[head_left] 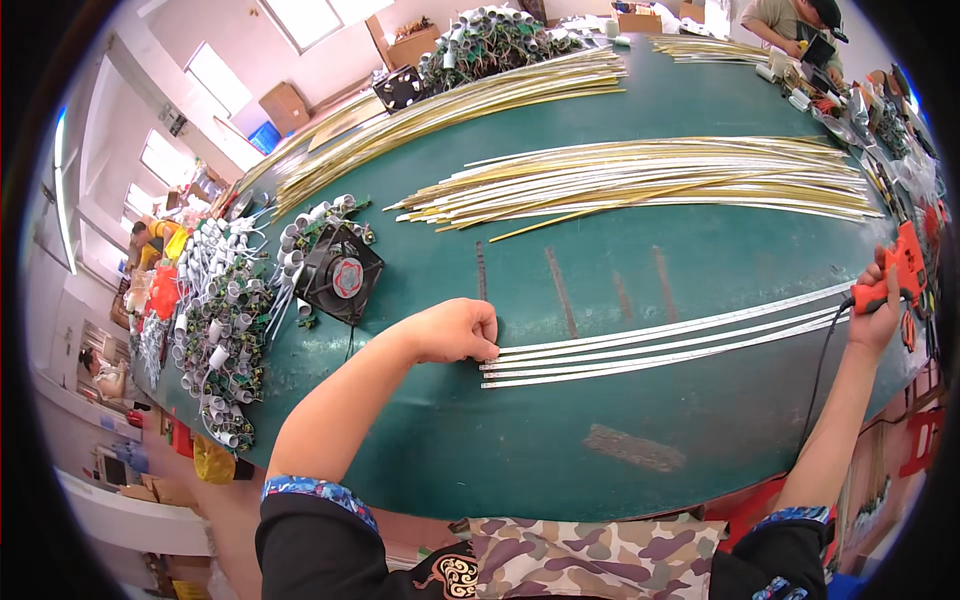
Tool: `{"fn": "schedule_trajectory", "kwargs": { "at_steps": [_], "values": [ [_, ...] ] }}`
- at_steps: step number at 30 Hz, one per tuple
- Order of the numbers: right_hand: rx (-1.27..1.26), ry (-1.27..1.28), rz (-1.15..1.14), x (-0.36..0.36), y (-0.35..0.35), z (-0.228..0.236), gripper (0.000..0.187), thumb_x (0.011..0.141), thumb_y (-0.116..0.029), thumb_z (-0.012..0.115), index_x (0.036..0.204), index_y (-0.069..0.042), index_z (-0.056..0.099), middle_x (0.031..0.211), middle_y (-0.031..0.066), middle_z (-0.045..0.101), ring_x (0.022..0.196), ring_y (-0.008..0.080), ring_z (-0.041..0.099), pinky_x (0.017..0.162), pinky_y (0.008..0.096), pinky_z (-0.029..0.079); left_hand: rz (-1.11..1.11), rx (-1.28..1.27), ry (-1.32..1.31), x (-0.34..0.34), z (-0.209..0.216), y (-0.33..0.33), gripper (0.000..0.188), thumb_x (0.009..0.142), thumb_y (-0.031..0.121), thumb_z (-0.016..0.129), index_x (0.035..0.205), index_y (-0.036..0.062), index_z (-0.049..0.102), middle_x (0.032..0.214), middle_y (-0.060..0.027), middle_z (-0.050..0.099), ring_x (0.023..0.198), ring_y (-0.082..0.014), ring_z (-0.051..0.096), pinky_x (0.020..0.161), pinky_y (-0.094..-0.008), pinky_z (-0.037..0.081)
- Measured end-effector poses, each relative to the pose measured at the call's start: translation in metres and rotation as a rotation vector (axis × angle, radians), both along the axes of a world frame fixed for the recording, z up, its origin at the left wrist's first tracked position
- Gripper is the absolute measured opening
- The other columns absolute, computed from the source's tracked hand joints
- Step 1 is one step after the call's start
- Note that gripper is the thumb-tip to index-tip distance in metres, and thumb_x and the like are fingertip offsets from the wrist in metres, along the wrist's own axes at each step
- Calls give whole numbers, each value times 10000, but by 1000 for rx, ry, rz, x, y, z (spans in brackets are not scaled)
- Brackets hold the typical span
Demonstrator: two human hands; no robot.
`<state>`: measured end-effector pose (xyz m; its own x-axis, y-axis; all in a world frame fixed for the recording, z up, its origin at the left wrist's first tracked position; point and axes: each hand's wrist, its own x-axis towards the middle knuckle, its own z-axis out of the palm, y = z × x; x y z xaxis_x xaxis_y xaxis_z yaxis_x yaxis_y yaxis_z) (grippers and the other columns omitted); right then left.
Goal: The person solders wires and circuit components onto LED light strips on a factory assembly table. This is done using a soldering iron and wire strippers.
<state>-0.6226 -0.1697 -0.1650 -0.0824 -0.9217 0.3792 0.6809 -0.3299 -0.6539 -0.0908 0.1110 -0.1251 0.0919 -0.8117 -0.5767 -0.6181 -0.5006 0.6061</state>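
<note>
Several narrow white LED strips [650, 353] lie side by side on the green tabletop [540, 450] in front of me, running left to right. My left hand [455, 330] is closed, its fingertips pinching the left end of the farthest strip. At the strips' right ends, my right hand [876, 318] grips a red pistol-shaped soldering gun [906, 262] with a black cord hanging from it. The gun's tip cannot be made out.
Beyond the strips lies a bundle of white and yellow strips [640, 185], with another long bundle [450, 100] farther back. A black fan [342, 272] stands left, beside a heap of white-capped circuit parts [222, 330]. A co-worker [790, 25] works at the far right.
</note>
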Motion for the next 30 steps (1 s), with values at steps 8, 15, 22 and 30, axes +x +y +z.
{"fn": "schedule_trajectory", "kwargs": {
  "at_steps": [8, 15, 22, 30],
  "values": [
    [7, -8, 2, 8, 9, 8, 472, 934, -115, 538, 1363, -4, 378, 1223, 129, 534, 772, 70, 448, 666, 186, 424, -144, -155, -191, 15, 3, -38, 225, 784, 216, 710, 856, 37, 593, 794, -62, 628, 729, -175, 590, 643, -316, 465],
    [59, -50, -44, 23, 17, 7, 418, 934, -128, 544, 1326, -30, 435, 1158, 110, 569, 756, 61, 474, 645, 181, 433, -81, -687, -866, 36, -47, -85, 164, 852, 181, 577, 923, 34, 560, 954, -124, 581, 920, -334, 579, 765, -438, 477],
    [71, -58, -37, 25, 25, 19, 435, 930, -139, 555, 1332, -26, 434, 1142, 101, 584, 757, 65, 493, 649, 182, 443, -18, -664, -421, 47, -22, -81, 144, 913, 183, 531, 893, 42, 552, 769, -82, 558, 737, -239, 573, 667, -345, 461],
    [65, -53, -30, 26, 23, 16, 428, 926, -138, 562, 1324, -38, 438, 1136, 104, 585, 755, 67, 490, 643, 179, 436, 429, -304, 802, 39, -11, -16, 125, 935, 149, 560, 947, 26, 578, 676, 6, 488, 543, -77, 411, 485, -213, 323]
  ]
}}
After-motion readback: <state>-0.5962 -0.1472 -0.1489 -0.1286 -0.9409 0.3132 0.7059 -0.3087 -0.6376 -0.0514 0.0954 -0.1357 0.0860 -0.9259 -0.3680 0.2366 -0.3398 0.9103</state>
